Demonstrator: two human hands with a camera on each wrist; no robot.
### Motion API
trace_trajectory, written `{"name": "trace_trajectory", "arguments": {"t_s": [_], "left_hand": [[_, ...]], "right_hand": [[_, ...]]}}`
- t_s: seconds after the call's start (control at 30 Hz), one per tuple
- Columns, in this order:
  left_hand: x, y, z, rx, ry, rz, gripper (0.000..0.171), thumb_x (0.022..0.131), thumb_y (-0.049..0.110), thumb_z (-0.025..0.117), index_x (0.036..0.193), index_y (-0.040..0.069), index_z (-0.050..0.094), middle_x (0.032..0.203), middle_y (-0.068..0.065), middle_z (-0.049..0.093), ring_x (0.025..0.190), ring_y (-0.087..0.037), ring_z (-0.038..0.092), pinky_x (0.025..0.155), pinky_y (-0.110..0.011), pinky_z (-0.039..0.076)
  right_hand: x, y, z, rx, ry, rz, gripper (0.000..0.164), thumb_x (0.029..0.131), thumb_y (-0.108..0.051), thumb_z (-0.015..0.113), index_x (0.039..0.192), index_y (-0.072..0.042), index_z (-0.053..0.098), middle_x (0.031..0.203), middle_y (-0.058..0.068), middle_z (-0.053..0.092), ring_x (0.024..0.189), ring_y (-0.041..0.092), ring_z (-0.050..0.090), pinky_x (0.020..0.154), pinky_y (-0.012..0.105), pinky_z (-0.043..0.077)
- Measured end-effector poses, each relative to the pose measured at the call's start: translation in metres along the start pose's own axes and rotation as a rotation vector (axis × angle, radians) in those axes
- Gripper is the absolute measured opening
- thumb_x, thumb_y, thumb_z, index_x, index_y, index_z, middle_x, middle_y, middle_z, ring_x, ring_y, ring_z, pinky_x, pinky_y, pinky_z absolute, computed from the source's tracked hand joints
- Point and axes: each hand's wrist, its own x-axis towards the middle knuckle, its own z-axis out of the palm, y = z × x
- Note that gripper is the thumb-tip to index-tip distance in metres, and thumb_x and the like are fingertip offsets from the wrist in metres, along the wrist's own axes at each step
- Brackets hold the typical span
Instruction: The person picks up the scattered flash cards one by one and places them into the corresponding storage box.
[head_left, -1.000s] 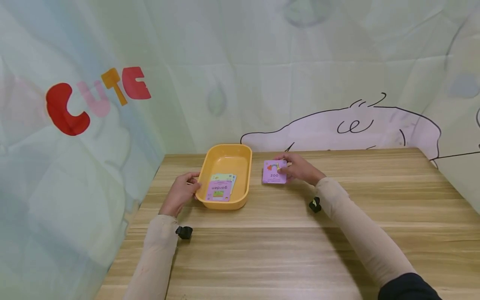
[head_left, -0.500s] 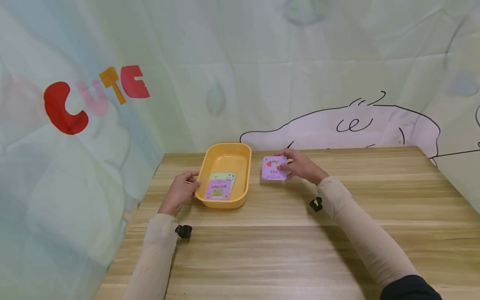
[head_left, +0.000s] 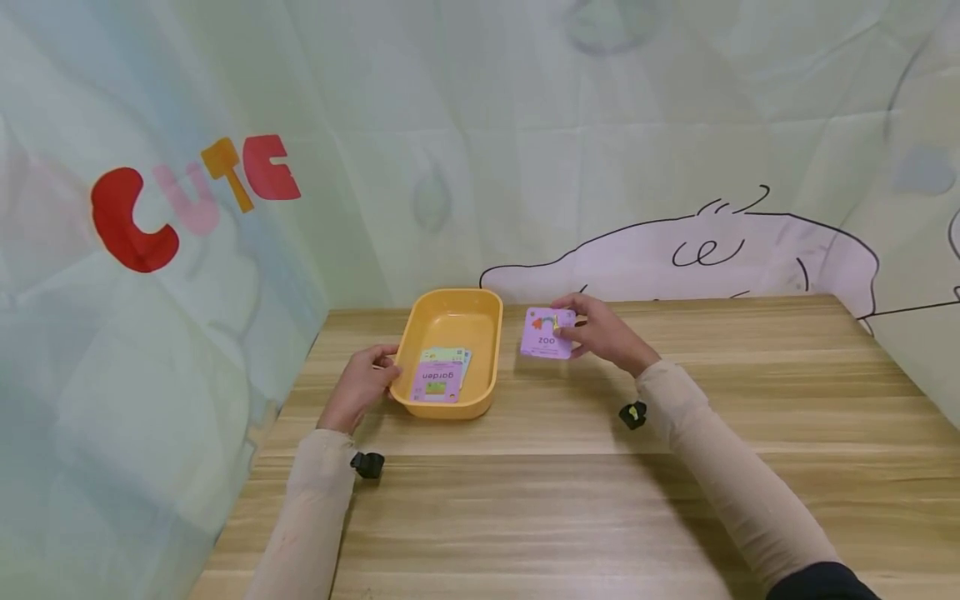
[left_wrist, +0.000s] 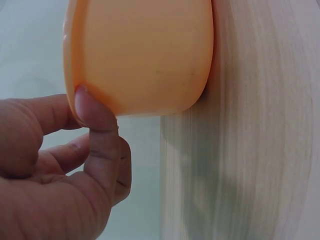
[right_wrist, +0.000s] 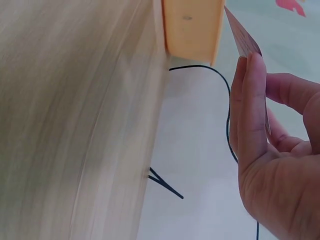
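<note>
My left hand (head_left: 362,385) pinches the near left rim of a yellow plastic tray (head_left: 491,350), thumb and finger on its edge in the left wrist view. Inside the tray lie several picture cards, with a purple "garden" card (head_left: 437,379) uppermost and a pale green one (head_left: 450,353) partly under it. Right of the tray, my right hand (head_left: 603,333) holds a purple "zoo" flash card (head_left: 546,335) by its right side. The right wrist view shows this card (right_wrist: 242,40) nearly edge-on between thumb and fingers, raised off the table.
The wood-grain table (head_left: 570,500) extends around the tray and toward me. A printed cloth backdrop (head_left: 600,150) rises right behind the tray and along the left side. Small black wrist cameras (head_left: 367,465) sit on both sleeves.
My right hand has lifted the zoo card slightly up and away from me, tilting it a little. The left hand and the tray have stayed in place.
</note>
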Motion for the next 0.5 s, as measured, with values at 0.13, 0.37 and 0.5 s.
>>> {"name": "trace_trajectory", "arguments": {"t_s": [0.13,0.37,0.5], "left_hand": [[-0.0004,0.0006,0.0011,0.002,-0.002,0.002,0.041,0.104,0.008,0.053,0.145,0.002,0.051,0.112,-0.012,0.047,0.089,-0.023,0.053,0.068,-0.029,0.054],[-0.0016,0.0001,0.0004,0.002,0.003,0.011,0.041,0.104,0.007,0.053,0.144,0.001,0.051,0.111,-0.013,0.048,0.086,-0.022,0.053,0.067,-0.029,0.055],[-0.0013,-0.0001,0.0006,0.002,0.003,0.018,0.041,0.104,0.007,0.053,0.144,0.001,0.051,0.111,-0.013,0.048,0.085,-0.021,0.053,0.065,-0.026,0.054]], "right_hand": [[-0.0023,-0.0019,0.0003,0.013,0.011,-0.009,0.041,0.099,-0.004,0.063,0.139,-0.007,0.052,0.127,0.019,0.054,0.107,0.033,0.063,0.075,0.040,0.062],[-0.0052,-0.0048,0.0020,0.035,0.038,-0.019,0.042,0.099,-0.005,0.063,0.139,-0.007,0.051,0.129,0.019,0.054,0.110,0.035,0.062,0.076,0.040,0.062],[-0.0058,-0.0078,0.0036,0.046,0.070,-0.035,0.043,0.098,-0.005,0.063,0.139,-0.007,0.051,0.130,0.018,0.054,0.110,0.035,0.062,0.076,0.040,0.062]]}}
